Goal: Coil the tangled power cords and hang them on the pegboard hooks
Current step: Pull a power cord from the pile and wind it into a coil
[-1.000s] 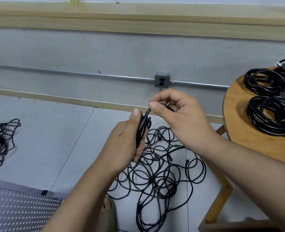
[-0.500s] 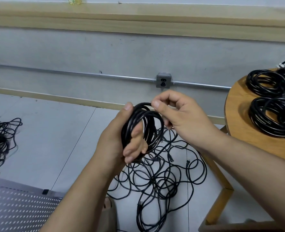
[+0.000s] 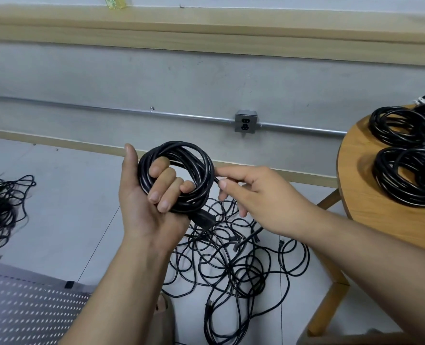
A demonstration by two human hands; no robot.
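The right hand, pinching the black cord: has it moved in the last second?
Yes. The right hand has dropped lower, away from the grey metal wall socket that it sat just beneath a second ago.

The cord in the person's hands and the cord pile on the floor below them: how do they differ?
The coiled cord is wound into neat, tight round loops; the floor pile sprawls in loose, crossing tangles. The coiled cord is held up, gripped by the left hand while the right hand pinches its end; the floor pile lies on the floor with no hand on it. Both are black power cords.
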